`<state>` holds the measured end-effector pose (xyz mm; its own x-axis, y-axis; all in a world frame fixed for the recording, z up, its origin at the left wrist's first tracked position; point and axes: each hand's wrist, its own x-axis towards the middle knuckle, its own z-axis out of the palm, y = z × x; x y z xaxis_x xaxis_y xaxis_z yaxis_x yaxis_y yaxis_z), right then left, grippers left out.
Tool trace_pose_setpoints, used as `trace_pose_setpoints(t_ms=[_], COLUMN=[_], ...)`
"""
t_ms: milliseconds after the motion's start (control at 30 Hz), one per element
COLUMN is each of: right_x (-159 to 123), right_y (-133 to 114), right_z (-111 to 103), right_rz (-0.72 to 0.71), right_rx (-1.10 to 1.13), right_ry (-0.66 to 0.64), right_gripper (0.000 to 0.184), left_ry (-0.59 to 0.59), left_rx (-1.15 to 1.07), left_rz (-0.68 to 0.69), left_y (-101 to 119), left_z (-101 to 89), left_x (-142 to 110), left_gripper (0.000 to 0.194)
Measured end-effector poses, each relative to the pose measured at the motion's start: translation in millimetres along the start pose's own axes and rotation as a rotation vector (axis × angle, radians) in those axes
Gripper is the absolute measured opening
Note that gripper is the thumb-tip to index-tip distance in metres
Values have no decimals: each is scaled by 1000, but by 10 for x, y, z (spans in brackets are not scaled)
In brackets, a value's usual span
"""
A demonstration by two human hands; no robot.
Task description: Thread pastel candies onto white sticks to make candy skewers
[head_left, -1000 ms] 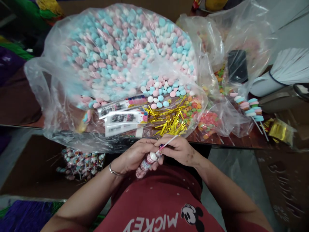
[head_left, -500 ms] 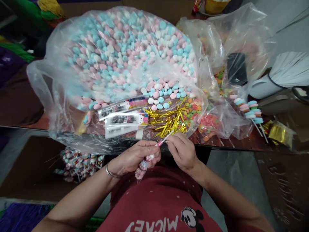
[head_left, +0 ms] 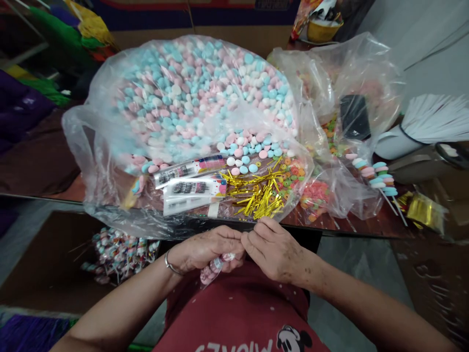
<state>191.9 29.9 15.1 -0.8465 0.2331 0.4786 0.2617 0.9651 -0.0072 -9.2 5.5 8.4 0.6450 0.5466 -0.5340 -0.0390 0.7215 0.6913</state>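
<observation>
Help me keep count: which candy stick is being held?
The pink-ended candy stick in the left hand; others lie on the table or in the box, untouched.

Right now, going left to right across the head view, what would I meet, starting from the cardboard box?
Cardboard box → left hand holding plastic-wrapped candy → right hand → pile of reddish candies → two marshmallow skewers → gold packet.
</observation>
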Motion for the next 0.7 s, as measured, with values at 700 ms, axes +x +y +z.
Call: trace_pose_setpoints(t_ms=[700], right_x=[-80], right_y=[1413], right_z=[-124], right_rz=[507], right_rx=[-118], right_ry=[-119], right_gripper=[32], left_ry=[593], left_rx=[623], left_rz=[628], left_y=[-74], left_z=[28], left_x=[-43], left_gripper=[23])
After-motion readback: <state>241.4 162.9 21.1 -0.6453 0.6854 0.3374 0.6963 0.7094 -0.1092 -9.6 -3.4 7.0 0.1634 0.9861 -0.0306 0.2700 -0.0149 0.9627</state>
